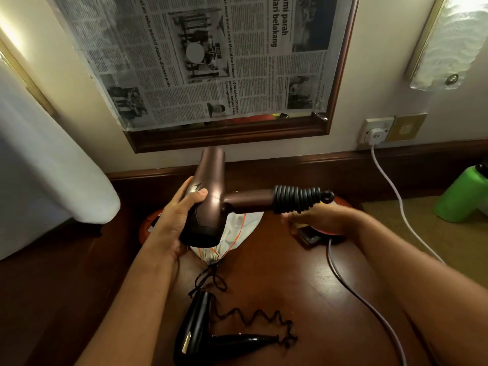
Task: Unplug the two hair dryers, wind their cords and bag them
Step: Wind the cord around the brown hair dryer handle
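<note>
**One dryer up in my hand, one down on the table**

My left hand (184,207) holds the brown hair dryer (208,199) up over the table (303,281). My fingers curl round its fat body and my thumb sits on top. Its handle sticks out toward my right hand, and the black cord (295,198) is wound tight round the end of that handle.

My right hand (314,220) is just under the wound cord. It looks blurry, so I cannot tell if it is open or holding something.

Under my left hand lies a white bag (232,233) with orange lines on it. Its black string trails toward me.

Closer to me than both hands, the black hair dryer (198,331) lies flat on the table. Its curly cord (264,318) is loose next to it.

Far past my right hand, a white plug (376,134) sits in the wall socket. Its pale cord (396,204) runs down past my right arm
</note>
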Motion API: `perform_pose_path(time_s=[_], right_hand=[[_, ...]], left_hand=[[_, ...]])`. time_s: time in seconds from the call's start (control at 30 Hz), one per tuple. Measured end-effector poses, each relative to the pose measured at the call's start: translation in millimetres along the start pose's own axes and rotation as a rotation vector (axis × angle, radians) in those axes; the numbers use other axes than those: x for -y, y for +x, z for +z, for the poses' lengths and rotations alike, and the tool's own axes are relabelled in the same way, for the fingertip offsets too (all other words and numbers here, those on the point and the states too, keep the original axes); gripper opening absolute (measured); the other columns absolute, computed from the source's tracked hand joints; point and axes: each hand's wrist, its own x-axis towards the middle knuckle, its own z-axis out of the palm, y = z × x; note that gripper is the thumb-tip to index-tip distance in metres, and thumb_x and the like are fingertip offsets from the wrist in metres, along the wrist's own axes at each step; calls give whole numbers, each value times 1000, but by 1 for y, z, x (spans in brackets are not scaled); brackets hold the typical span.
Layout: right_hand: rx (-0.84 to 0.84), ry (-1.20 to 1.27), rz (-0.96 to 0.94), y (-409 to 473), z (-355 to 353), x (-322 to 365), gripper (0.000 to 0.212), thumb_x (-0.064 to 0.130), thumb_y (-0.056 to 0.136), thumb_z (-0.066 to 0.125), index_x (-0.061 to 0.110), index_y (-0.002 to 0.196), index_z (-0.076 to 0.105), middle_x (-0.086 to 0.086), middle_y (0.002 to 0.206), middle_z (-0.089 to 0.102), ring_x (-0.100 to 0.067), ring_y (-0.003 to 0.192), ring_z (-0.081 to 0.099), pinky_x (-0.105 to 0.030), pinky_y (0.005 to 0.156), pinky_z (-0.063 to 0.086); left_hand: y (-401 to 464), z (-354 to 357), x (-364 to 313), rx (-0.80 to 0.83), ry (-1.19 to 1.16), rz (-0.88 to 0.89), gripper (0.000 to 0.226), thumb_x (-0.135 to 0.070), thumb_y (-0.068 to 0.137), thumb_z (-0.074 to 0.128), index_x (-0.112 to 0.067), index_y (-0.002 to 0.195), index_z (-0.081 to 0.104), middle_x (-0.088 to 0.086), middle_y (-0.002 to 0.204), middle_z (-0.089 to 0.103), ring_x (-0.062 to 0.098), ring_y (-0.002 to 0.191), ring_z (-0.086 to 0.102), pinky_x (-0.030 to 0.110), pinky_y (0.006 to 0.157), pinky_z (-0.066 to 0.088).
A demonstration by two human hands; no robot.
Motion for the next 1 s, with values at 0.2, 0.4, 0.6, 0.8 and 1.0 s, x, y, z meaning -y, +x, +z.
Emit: perform_pose_path(time_s=[0.2,0.4,0.6,0.8,1.0], right_hand=[[351,-244,192,21,-32,35,20,-4,89,53,7,91,70,4,66,68,-4,58,62,-18,60,49],[488,-431,280,37,-45,49,18,8,93,53,13,91,70,4,79,67,-7,75,61,-26,78,46],[421,-682,300,44,-34,55,20,18,93,56,16,76,67,5,67,61,-7,63,55,-24,69,45],[241,-803,335,53,-15,38,18,15,92,56,3,98,68,-6,79,62,-14,63,54,-25,57,44],[140,-661,427,47,-13,23,13,4,91,48,6,94,61,-5,72,54,-14,54,46,-23,47,37]], left_hand=[[1,4,-6,58,68,-17,87,-44,54,81,-45,135,48,7,131,57,32,106,66,49,92,52],[-4,17,-10,98,167,70,95,-44,52,79,-43,139,43,1,126,57,25,100,68,40,79,57],[-1,30,-7,51,356,200,88,-36,67,82,-44,142,37,-18,115,55,5,93,64,14,69,52],[4,40,13,-15,490,251,87,-29,78,77,-41,148,28,-13,120,51,4,100,58,15,77,45],[9,48,40,-57,563,284,95,-52,68,76,-50,146,23,-6,132,49,13,111,56,28,93,49]])
